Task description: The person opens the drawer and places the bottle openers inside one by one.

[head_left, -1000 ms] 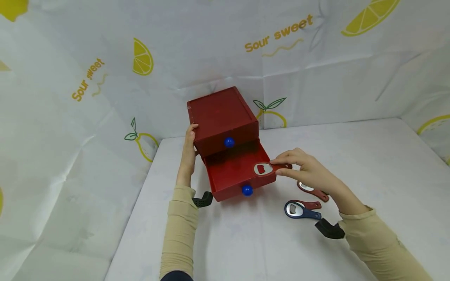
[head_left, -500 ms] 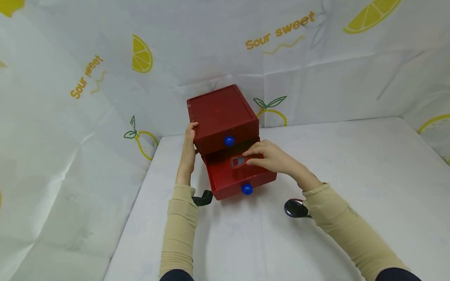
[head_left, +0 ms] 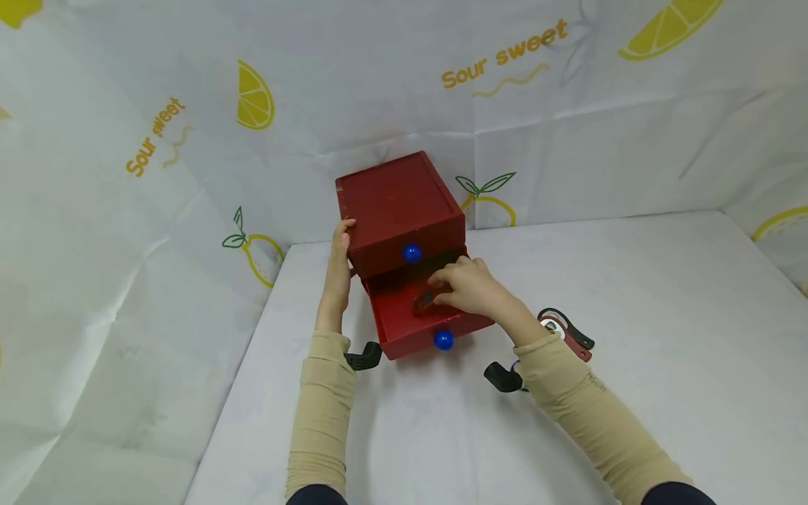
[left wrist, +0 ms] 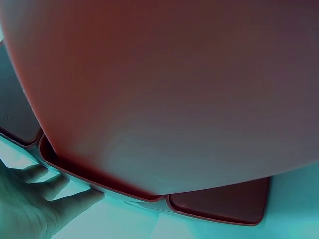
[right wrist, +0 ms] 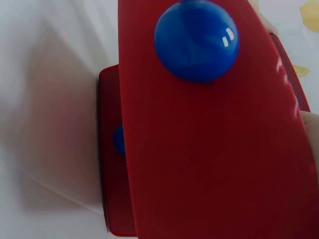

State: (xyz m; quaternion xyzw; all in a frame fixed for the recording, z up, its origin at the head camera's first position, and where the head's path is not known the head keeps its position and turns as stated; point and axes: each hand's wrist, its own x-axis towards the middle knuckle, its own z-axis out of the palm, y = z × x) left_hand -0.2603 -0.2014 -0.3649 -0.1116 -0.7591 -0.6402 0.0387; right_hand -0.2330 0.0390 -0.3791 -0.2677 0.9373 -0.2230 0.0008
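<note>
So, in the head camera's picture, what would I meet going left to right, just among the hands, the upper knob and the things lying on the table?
Left hand → upper blue knob → right hand → bottle openers, dark and red, overlapping.

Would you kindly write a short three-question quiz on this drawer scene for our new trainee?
1. True or false: the lower drawer of the red, rectangular two-drawer box stands pulled out.

2. Fill in: the ____ hand touches the side of the box.

3. Multiple choice: over the open drawer, what is nearest the right hand? A) a white cup; B) a small, flat, ring-headed bottle opener; C) a yellow screwdriver.

Key: 1. True. 2. Left, the left hand. 3. B.
</note>
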